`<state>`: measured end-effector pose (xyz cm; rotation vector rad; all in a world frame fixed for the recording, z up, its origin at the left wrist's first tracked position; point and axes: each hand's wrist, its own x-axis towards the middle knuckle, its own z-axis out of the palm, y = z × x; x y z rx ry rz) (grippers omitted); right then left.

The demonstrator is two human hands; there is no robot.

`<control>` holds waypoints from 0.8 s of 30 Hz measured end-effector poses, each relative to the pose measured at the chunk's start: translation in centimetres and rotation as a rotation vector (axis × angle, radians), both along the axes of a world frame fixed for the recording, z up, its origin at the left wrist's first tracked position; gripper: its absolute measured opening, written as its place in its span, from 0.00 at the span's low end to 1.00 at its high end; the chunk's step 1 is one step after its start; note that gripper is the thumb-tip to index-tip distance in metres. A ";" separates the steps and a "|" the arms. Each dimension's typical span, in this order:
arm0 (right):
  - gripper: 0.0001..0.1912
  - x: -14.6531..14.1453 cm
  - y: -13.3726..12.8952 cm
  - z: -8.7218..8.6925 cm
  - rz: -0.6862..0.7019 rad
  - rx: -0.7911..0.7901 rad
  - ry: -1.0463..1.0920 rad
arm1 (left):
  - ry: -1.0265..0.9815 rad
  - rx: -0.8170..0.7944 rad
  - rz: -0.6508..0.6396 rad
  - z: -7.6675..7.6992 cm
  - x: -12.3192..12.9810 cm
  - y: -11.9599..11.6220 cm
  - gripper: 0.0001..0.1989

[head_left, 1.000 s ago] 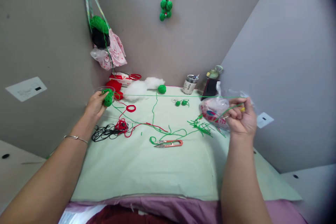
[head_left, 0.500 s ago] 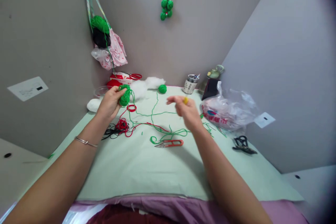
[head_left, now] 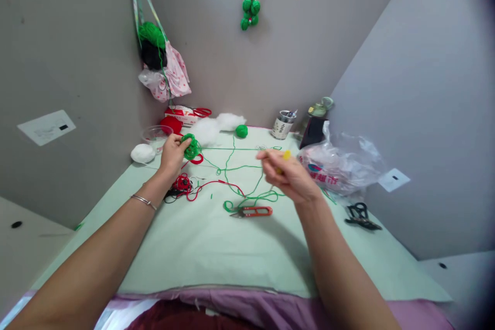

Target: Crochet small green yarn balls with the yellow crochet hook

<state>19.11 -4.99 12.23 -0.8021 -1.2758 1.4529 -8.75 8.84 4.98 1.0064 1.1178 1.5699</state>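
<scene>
My left hand [head_left: 174, 157] is closed around a loosely wound bundle of green yarn [head_left: 191, 147] above the table's left side. From it a taut green strand [head_left: 228, 149] runs across to my right hand [head_left: 284, 170], whose fingertips are pinched together. A yellow-handled tool [head_left: 286, 155], by its look a crochet hook, pokes up from that hand; its tip is hidden or blurred. Below lie loose green yarn strands [head_left: 266, 196] and orange thread snips [head_left: 257, 211]. A small green ball [head_left: 242, 131] sits farther back.
White stuffing [head_left: 207, 130], a pen tin [head_left: 283, 125] and red scissors [head_left: 201, 112] stand along the back. Tangled red yarn [head_left: 183, 184] lies left, a plastic bag [head_left: 340, 162] and a black clip-like object [head_left: 361, 215] right. Green crocheted balls [head_left: 250, 10] hang on the wall.
My right hand has moved right and slightly down, and a green strand now stretches straight between both hands. My left hand has shifted a little right, still holding the yarn bundle.
</scene>
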 end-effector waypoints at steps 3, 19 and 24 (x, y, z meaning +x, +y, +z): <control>0.09 3.9 -1.5 1.3 -0.218 0.064 0.089 | 0.012 -0.065 0.014 -1.4 -0.5 0.4 0.18; 0.15 2.4 -0.4 -2.2 -0.150 -0.036 0.047 | -0.015 0.004 -0.350 1.1 4.0 -4.1 0.11; 0.19 -1.8 -1.2 -3.3 0.074 -0.125 -0.054 | -0.102 -0.056 -0.766 2.3 7.3 -9.5 0.23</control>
